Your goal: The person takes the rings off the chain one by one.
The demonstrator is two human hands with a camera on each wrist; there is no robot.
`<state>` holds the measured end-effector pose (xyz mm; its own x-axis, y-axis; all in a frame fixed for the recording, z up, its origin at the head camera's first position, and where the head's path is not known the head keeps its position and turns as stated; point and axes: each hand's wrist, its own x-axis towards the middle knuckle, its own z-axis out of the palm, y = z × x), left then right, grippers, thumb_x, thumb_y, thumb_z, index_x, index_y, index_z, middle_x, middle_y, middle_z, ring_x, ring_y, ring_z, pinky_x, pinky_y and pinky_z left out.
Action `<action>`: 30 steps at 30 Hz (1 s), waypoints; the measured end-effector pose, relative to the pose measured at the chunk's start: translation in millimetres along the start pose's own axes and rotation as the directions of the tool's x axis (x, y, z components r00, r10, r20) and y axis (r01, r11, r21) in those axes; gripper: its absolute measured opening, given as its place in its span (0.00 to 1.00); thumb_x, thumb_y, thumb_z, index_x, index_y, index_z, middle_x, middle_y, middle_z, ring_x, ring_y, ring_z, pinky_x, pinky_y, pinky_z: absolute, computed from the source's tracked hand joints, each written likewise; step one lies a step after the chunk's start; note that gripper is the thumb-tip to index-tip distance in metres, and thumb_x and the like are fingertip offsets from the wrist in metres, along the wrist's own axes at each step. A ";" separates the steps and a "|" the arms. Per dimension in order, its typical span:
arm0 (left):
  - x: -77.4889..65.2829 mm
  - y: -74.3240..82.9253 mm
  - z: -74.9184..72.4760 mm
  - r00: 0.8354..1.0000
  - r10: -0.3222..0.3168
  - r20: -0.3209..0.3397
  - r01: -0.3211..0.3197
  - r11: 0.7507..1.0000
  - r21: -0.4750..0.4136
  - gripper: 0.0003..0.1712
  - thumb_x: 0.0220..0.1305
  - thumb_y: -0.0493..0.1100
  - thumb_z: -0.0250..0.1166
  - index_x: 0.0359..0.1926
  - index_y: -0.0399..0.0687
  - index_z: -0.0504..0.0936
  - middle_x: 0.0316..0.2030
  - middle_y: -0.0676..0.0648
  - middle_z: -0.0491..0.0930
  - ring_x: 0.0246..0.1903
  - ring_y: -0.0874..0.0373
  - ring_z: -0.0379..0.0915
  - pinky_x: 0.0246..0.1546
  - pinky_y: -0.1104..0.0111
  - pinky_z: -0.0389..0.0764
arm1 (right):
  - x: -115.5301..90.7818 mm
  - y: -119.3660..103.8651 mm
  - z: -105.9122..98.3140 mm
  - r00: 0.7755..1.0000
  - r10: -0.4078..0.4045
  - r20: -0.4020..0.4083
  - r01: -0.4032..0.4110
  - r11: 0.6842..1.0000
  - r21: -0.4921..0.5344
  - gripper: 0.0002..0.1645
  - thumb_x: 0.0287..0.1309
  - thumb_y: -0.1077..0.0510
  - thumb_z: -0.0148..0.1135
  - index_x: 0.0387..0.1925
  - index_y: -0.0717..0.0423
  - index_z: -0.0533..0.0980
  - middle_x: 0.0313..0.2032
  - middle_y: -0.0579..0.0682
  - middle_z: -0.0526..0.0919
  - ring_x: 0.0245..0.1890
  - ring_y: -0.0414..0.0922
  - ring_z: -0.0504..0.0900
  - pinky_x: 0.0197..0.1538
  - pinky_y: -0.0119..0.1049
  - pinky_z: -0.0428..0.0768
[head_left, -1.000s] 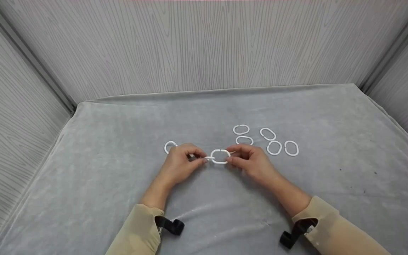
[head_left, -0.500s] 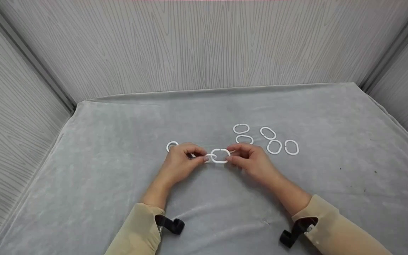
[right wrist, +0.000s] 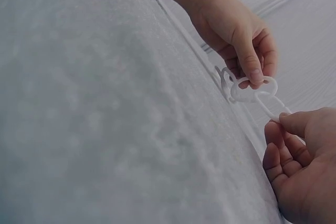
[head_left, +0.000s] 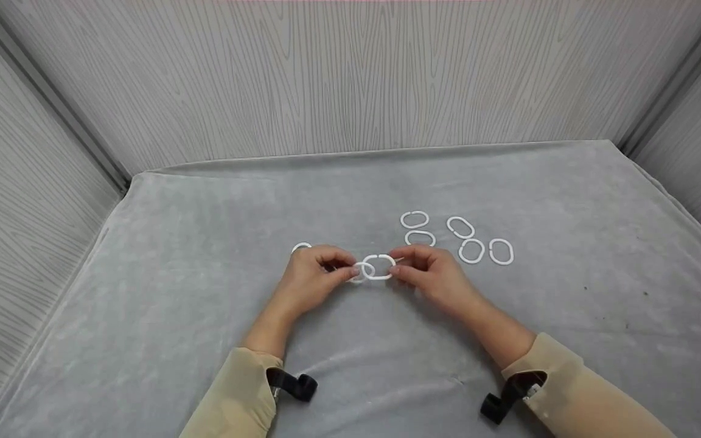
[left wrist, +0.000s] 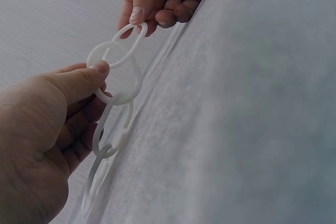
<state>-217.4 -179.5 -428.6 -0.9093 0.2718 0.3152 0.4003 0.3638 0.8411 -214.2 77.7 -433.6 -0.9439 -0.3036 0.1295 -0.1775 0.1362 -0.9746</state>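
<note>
In the head view my left hand [head_left: 311,277] pinches a white oval chain link between thumb and fingertips. My right hand [head_left: 435,277] pinches a second white link [head_left: 378,278] by its right end, its small gap facing away. These two links pass through each other. From the link in my left hand [left wrist: 31,129], more joined links [left wrist: 97,140] trail downward in the left wrist view, their lower end blurred. The right wrist view has the right hand's link [right wrist: 266,107] hooked into the other. Part of a link [head_left: 302,245] shows behind my left hand.
Several loose white links lie on the grey cloth [head_left: 204,243], among them one at the far right [head_left: 512,251] and one at the back [head_left: 427,220]. Wood-patterned panels [head_left: 350,79] stand behind and at both sides. A black strap [head_left: 292,384] circles each sleeve.
The link in my left hand has turned from nearly edge-on to show its open oval. Behind that hand, the trailing link has shifted right, more hidden. My right hand stays nearly still.
</note>
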 end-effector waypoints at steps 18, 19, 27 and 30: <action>0.1 1.6 0.3 1.000 0.007 0.006 -0.007 1.000 -0.011 0.03 0.62 0.38 0.79 0.36 0.46 0.93 0.30 0.55 0.89 0.31 0.62 0.79 0.35 0.71 0.78 | -2.2 -2.8 1.0 0.993 0.097 0.060 -0.103 0.989 0.108 0.17 0.67 0.67 0.69 0.55 0.70 0.82 0.30 0.50 0.85 0.28 0.40 0.83 0.35 0.31 0.83; 0.3 1.6 0.4 1.000 0.007 0.006 -0.007 1.000 -0.011 0.03 0.62 0.38 0.79 0.36 0.46 0.93 0.30 0.55 0.89 0.31 0.62 0.79 0.35 0.72 0.78 | -2.2 -2.7 1.0 0.993 0.101 0.064 -0.107 0.988 0.110 0.16 0.68 0.67 0.69 0.55 0.70 0.82 0.31 0.50 0.85 0.29 0.40 0.83 0.35 0.31 0.83; 0.8 0.4 0.6 1.000 0.014 0.004 -0.014 1.000 -0.018 0.03 0.62 0.37 0.79 0.36 0.45 0.93 0.31 0.54 0.89 0.31 0.62 0.79 0.35 0.72 0.77 | -2.5 -2.9 0.8 0.986 0.129 0.103 -0.142 0.982 0.126 0.16 0.68 0.66 0.69 0.55 0.70 0.82 0.31 0.53 0.87 0.29 0.42 0.85 0.36 0.34 0.85; 0.9 0.2 0.7 1.000 0.013 0.004 -0.013 1.000 -0.023 0.03 0.62 0.37 0.79 0.36 0.44 0.93 0.31 0.54 0.89 0.31 0.62 0.79 0.35 0.73 0.77 | -1.9 -2.3 0.5 0.985 0.126 0.116 -0.140 0.982 0.124 0.16 0.69 0.65 0.69 0.54 0.71 0.81 0.31 0.53 0.87 0.29 0.42 0.85 0.36 0.34 0.86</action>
<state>-218.1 -178.6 -428.4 -0.9035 0.2803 0.3244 0.4094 0.3393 0.8469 -211.8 77.5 -431.7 -0.9202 -0.3910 -0.0163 -0.0077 0.0597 -0.9982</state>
